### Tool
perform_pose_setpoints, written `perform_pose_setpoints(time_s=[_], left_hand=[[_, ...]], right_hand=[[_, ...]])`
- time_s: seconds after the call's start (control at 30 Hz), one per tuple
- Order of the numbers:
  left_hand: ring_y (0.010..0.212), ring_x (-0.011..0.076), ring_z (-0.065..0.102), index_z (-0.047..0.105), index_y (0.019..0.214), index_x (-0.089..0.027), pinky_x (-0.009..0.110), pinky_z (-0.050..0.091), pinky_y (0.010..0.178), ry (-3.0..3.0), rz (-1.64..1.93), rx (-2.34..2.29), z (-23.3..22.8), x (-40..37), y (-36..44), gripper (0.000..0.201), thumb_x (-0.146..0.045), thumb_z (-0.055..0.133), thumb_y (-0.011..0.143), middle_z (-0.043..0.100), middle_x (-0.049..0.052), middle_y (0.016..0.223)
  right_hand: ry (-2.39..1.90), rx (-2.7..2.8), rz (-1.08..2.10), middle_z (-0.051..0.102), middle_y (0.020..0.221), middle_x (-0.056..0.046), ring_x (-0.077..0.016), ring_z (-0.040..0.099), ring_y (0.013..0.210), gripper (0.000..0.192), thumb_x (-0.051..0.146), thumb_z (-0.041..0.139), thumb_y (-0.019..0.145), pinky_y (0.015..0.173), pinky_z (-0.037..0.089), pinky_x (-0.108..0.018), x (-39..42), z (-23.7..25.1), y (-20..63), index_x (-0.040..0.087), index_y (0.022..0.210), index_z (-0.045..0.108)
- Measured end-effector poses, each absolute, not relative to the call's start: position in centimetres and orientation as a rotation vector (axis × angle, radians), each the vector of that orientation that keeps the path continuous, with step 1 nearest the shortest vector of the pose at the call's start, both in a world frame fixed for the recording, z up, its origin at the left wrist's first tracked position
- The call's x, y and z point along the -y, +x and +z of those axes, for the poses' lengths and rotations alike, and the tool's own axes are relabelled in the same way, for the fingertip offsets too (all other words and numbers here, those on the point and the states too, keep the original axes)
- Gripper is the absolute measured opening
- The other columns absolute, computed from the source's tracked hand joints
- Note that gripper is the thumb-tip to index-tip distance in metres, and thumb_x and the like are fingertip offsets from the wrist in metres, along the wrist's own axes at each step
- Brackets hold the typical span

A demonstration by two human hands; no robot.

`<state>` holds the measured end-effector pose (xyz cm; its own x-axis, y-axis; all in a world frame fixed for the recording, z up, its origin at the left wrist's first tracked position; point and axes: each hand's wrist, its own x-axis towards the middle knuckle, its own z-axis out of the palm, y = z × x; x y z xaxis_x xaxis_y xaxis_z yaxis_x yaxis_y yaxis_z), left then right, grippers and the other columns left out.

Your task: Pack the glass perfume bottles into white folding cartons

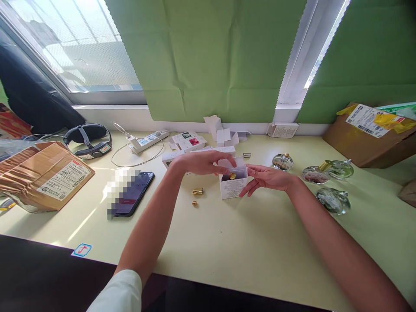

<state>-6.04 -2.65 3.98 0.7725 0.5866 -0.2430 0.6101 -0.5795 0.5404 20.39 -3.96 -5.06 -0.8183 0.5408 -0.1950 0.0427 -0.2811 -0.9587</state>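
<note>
Far left of the left hand, a cardboard carton (66, 177) bears a printed label; a phone (139, 195) lies between carton and forearm. Just below the left hand, nearer the person, a gold cylinder (197, 191) lies on its side, with a smaller gold piece (194, 203) in front of it. The left hand (211, 162) is positioned at the box's open top, fingers bent; whether they pinch anything cannot be determined. The white box (233, 189) stands upright on the table between both hands. Its front panel carries rows of small dark print, its top is open, and a pale flap rises at the rear. A round, shiny gold top (232, 176) shows inside. The right hand (264, 177) grasps the box at its right side, lower fingers spread. Beyond the right hand, rounded clear glass bottles (333, 200) are located near the forearm.
</note>
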Motion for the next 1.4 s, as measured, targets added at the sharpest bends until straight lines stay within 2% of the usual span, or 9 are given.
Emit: perform_pose_setpoints(time_s=[0.17,0.33,0.43,0.7,0.9,1.07,1.17,1.3,1.4], left_hand=[[0.076,0.0134,0.061,0.060,0.117,-0.026,0.024,0.040,0.064,2.449,-0.028,-1.038,3.7,3.0,-5.2,0.028,-0.037,0.044,0.096,0.066,0.001,0.087],[0.086,0.0145,0.066,0.053,0.133,-0.031,0.025,0.045,0.072,2.255,-0.027,-0.924,4.1,2.6,-6.3,0.043,-0.048,0.051,0.093,0.068,0.002,0.106],[0.089,0.0153,0.066,0.045,0.141,-0.034,0.026,0.045,0.076,2.225,-0.081,-0.883,3.8,2.2,-6.9,0.055,-0.048,0.059,0.090,0.070,0.001,0.102],[0.097,0.0169,0.059,0.045,0.135,-0.031,0.025,0.044,0.074,2.355,-0.014,-0.814,2.9,2.5,-5.5,0.046,-0.036,0.057,0.090,0.063,0.003,0.119],[0.098,0.0170,0.060,0.033,0.139,-0.032,0.027,0.046,0.078,2.189,0.070,-0.824,4.1,3.0,-6.2,0.052,-0.045,0.052,0.093,0.060,0.006,0.120],[0.097,0.0180,0.058,0.045,0.126,-0.027,0.028,0.044,0.076,2.299,-0.057,-0.922,3.6,3.0,-5.8,0.041,-0.046,0.054,0.091,0.061,0.004,0.112],[0.095,0.0175,0.058,0.044,0.122,-0.026,0.027,0.044,0.073,2.313,-0.063,-0.872,3.3,2.9,-5.5,0.037,-0.041,0.055,0.090,0.060,0.003,0.107],[0.095,0.0161,0.057,0.046,0.110,-0.024,0.026,0.045,0.074,2.325,0.000,-0.824,3.3,3.0,-5.3,0.025,-0.036,0.056,0.090,0.059,0.003,0.107],[0.095,0.0156,0.058,0.048,0.107,-0.024,0.026,0.045,0.076,2.315,0.001,-0.819,3.5,3.1,-5.4,0.024,-0.037,0.059,0.089,0.059,0.003,0.110]], right_hand=[[-0.822,1.666,2.140,0.062,0.133,-0.012,-0.0261,0.073,0.101,0.051,0.047,0.056,0.095,0.083,0.058,-0.037,4.1,-4.7,20.1,0.026,0.140,0.049],[-0.895,1.699,2.097,0.064,0.130,-0.010,-0.0262,0.075,0.096,0.055,0.046,0.063,0.091,0.082,0.059,-0.038,4.1,-4.1,19.8,0.029,0.142,0.049],[-0.922,1.725,2.046,0.066,0.127,-0.010,-0.0249,0.076,0.090,0.055,0.047,0.064,0.091,0.078,0.059,-0.036,4.1,-3.9,19.7,0.029,0.141,0.050],[-0.996,1.759,1.885,0.066,0.126,-0.011,-0.0213,0.076,0.077,0.051,0.063,0.048,0.093,0.061,0.057,-0.029,4.4,-3.3,19.0,0.025,0.125,0.063],[-0.991,1.803,1.887,0.067,0.124,-0.011,-0.0213,0.075,0.083,0.048,0.052,0.061,0.091,0.064,0.058,-0.029,4.5,-3.0,19.2,0.025,0.130,0.059],[-0.999,1.815,1.822,0.069,0.119,-0.009,-0.0160,0.072,0.074,0.048,0.048,0.064,0.089,0.058,0.054,-0.026,4.4,-3.0,19.3,0.027,0.132,0.057],[-0.990,1.828,1.722,0.069,0.116,-0.008,-0.0129,0.069,0.066,0.053,0.046,0.068,0.087,0.055,0.051,-0.025,4.7,-2.4,19.2,0.027,0.134,0.056],[-0.981,1.866,1.627,0.069,0.107,-0.007,-0.0131,0.067,0.064,0.052,0.059,0.053,0.092,0.054,0.050,-0.026,5.4,-1.4,18.8,0.026,0.131,0.060],[-1.025,1.912,1.533,0.068,0.093,-0.003,-0.0101,0.061,0.057,0.050,0.060,0.055,0.091,0.056,0.050,-0.027,5.6,-1.3,18.4,0.026,0.126,0.065]])
